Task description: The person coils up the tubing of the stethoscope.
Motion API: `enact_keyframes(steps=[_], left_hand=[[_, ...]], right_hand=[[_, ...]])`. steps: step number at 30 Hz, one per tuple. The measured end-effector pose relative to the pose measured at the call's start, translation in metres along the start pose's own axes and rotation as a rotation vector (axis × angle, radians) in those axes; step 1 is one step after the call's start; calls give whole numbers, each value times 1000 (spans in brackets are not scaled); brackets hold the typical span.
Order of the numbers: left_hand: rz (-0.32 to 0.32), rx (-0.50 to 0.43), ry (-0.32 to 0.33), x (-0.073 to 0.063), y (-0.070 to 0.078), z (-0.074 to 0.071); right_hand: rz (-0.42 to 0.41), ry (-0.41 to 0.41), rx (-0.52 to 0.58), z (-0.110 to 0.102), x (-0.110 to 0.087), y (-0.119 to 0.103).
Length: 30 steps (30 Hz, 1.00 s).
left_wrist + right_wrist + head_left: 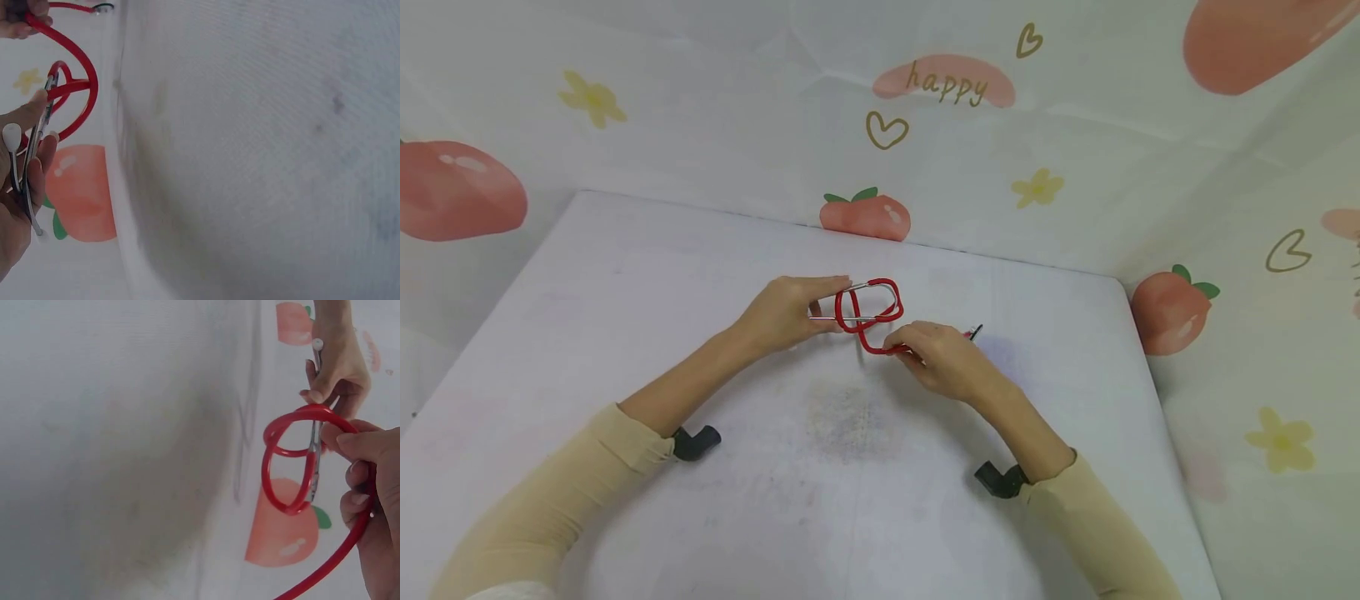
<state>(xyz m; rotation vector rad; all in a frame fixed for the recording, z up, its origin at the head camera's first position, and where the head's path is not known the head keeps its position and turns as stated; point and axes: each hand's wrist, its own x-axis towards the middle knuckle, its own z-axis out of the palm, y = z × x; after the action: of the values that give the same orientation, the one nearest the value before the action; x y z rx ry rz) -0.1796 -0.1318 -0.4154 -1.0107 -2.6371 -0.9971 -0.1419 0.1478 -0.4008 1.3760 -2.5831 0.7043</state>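
A stethoscope with red tubing (pixel 874 351) is held above the white table, its tube looped round the metal ear tubes (pixel 316 453). My left hand (pixel 781 312) grips it by the ear tubes and part of the loop. A white ear tip (pixel 11 137) sticks out beside that hand in the left wrist view. With thumb and fingers, my right hand (pixel 938 357) pinches the red tube just right of the loop. Beyond the right hand, the small dark-rimmed chest piece (pixel 976 332) shows at the tube's end; the hand hides some of the tube.
The white table (pixel 760 517) has a greyish stain below the hands. Behind and to the right hangs a white cloth (pixel 737 108) printed with fruit, flowers and hearts. Black wrist mounts (pixel 697 443) stick out inward from both forearms.
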Motion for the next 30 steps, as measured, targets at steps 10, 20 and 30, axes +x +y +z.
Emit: enact_keyframes(steps=[10,20,30], left_hand=[[24,-50,50,-1,-1,6],[57,-78,27,-2,0,5],[140,-128,-7,-4,3,6]], right_hand=[[-71,85,0,-12,11,2],[-66,43,47,-30,18,5],[-49,132,66,-41,21,7]])
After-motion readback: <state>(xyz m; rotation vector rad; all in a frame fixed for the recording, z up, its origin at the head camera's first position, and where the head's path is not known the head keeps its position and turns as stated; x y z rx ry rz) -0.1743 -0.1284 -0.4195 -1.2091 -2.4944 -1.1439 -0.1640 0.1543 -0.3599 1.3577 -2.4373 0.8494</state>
